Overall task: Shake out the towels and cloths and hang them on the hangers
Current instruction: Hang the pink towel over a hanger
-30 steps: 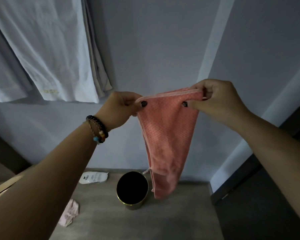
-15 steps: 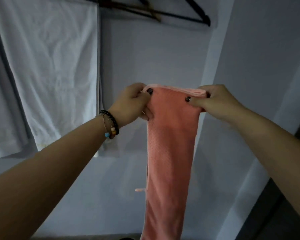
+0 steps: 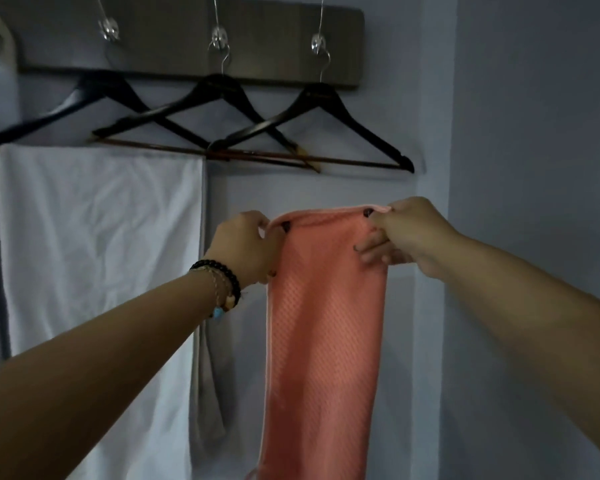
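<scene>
I've got the pink cloth (image 3: 326, 323) up in front of me, my left hand (image 3: 245, 245) pinching its top left corner, my right hand (image 3: 407, 233) gripping the top right corner, fingers curled into the fabric. It hangs straight down between my arms, below the hangers. Three dark hangers (image 3: 312, 129) dangle from hooks on the rack (image 3: 187, 43) above. The left one carries a white towel (image 3: 97, 258). Beads (image 3: 222, 285) on my left wrist.

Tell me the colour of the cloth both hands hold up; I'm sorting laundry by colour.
Salmon pink cloth, with a fine waffle weave, seen in the head view.
</scene>
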The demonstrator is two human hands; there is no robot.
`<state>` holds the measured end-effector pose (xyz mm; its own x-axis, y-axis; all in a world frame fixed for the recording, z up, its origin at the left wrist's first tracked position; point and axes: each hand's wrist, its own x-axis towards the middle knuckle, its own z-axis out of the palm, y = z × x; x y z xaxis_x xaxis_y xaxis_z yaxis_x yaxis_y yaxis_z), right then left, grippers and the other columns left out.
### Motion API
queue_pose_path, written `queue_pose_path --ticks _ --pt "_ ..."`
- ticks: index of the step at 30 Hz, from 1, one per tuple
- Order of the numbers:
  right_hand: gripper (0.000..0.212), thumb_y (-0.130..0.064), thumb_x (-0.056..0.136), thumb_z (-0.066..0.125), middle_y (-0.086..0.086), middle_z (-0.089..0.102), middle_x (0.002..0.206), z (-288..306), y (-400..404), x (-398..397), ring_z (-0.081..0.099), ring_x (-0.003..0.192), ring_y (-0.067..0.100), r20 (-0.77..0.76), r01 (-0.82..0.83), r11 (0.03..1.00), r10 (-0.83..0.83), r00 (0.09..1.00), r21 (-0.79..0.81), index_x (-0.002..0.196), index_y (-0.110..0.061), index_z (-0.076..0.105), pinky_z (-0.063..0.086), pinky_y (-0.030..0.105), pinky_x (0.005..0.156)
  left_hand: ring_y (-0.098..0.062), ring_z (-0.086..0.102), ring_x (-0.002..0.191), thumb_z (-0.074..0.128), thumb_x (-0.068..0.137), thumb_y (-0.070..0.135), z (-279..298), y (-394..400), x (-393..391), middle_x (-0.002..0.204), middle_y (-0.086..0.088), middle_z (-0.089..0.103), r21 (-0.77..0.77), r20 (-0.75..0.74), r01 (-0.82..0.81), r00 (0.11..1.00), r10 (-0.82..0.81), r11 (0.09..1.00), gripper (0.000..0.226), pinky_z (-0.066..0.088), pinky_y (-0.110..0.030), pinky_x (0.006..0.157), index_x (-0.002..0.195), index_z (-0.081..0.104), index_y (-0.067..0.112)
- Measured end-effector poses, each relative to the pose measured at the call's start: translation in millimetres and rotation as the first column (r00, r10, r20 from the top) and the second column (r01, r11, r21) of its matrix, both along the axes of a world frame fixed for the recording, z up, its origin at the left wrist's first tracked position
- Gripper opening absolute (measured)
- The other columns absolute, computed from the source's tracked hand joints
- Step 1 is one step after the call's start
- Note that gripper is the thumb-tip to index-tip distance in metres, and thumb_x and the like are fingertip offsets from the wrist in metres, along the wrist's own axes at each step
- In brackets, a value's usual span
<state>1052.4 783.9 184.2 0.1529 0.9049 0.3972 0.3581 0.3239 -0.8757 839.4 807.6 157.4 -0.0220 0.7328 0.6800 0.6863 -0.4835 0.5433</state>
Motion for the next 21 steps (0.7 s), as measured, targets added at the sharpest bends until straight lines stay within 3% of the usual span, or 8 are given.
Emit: queue_pose_path --ticks 2,5,7,9,12,15,18,21 --pt "0.021 -0.016 0.100 0.046 0.011 0.074 0.074 14 17 -5 0.073 0.067 0.023 -0.091 -0.043 0.996 0.051 0.995 0.083 0.114 -0.003 0.055 0.056 0.027 0.055 -0.017 0.070 0.056 0.054 0.094 0.030 19 21 2 0.065 -0.007 0.072 0.019 0.160 0.065 0.985 -0.067 0.998 0.018 0.059 -0.030 0.057 0.092 0.061 0.014" --pt "0.021 -0.018 0.100 0.045 0.008 0.074 0.081 31 45 -8 0.073 0.072 0.018 -0.130 -0.046 0.966 0.081 0.988 0.255 0.112 -0.007 0.059 0.060 0.029 0.066 -0.018 0.072 0.066 0.056 0.092 0.018 41 54 6 0.071 -0.005 0.074 0.076 0.414 0.212 0.882 -0.224 0.974 0.011 0.059 -0.030 0.064 0.095 0.063 0.011" --pt "0.017 -0.017 0.099 0.046 0.007 0.075 0.085 44 66 -6 0.073 0.075 0.016 -0.124 -0.021 0.934 0.070 0.990 0.358 0.107 -0.010 0.060 0.059 0.031 0.073 -0.015 0.070 0.072 0.056 0.091 0.019 52 75 10 0.079 -0.001 0.074 0.234 0.327 0.087 0.931 -0.162 0.968 0.007 0.058 -0.029 0.068 0.092 0.062 0.015" --pt "0.016 -0.016 0.096 0.048 0.008 0.074 0.086 60 93 -5 0.073 0.077 0.019 -0.128 -0.011 0.896 0.075 0.989 0.443 0.101 -0.010 0.062 0.059 0.038 0.078 -0.004 0.063 0.073 0.056 0.092 0.019 61 92 14 0.086 0.005 0.070 0.412 0.192 -0.031 0.980 -0.054 0.911 0.005 0.049 -0.013 0.063 0.097 0.058 0.019" --pt "0.021 -0.027 0.082 0.053 0.008 0.073 0.085 90 134 -3 0.071 0.080 0.025 -0.109 0.039 0.827 0.027 0.994 0.561 0.090 -0.013 0.065 0.057 0.053 0.078 0.008 0.056 0.072 0.055 0.092 0.009 78 117 19 0.086 0.019 0.059 0.532 0.097 0.000 0.993 -0.061 0.847 0.023 0.045 -0.002 0.066 0.114 0.052 0.015" --pt "0.016 -0.022 0.082 0.057 -0.001 0.071 0.093 115 169 -8 0.067 0.087 0.016 -0.010 0.007 0.746 0.000 1.000 0.666 0.097 -0.019 0.063 0.056 0.044 0.083 -0.002 0.061 0.086 0.053 0.089 0.003 100 149 15 0.096 0.015 0.060 0.583 -0.068 0.025 0.998 0.018 0.812 0.040 0.052 -0.022 0.080 0.126 0.041 0.011" --pt "0.051 -0.015 0.080 0.063 -0.002 0.063 0.124 123 205 -20 0.060 0.113 0.011 0.173 -0.175 0.669 0.070 0.982 0.722 0.129 -0.018 0.048 0.047 0.036 0.102 -0.025 0.064 0.092 0.055 0.087 0.007 118 176 6 0.111 -0.010 0.064 0.586 -0.178 -0.030 0.970 0.165 0.810 0.056 0.054 -0.045 0.079 0.136 0.030 0.011" --pt "0.080 -0.018 0.083 0.066 0.001 0.045 0.144 108 242 -29 0.052 0.122 0.014 0.394 -0.295 0.660 -0.002 0.919 0.691 0.148 -0.025 0.020 0.044 0.031 0.101 -0.030 0.064 0.091 0.053 0.091 0.012 124 198 -5 0.115 -0.015 0.062 0.583 -0.208 -0.111 0.937 0.280 0.805 0.057 0.053 -0.046 0.079 0.141 0.026 0.013"
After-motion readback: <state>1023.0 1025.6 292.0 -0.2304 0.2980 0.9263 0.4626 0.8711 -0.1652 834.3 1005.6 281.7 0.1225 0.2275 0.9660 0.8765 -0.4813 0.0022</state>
